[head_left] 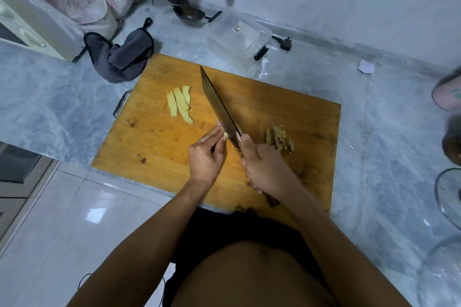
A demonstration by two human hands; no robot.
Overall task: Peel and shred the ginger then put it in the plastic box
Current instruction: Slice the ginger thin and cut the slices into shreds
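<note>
Marble counter (50, 87) under the board (154, 147), I'm mid-slicing: left hand (207, 154) pinches the ginger (225, 135), right hand (262, 167) grips the knife (219, 104); next, shredding the slices (180, 102) at centre.

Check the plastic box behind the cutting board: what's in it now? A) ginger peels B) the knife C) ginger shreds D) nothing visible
D: the clear plastic box shows nothing inside, while the ginger slices and the peels lie on the cutting board.
</note>
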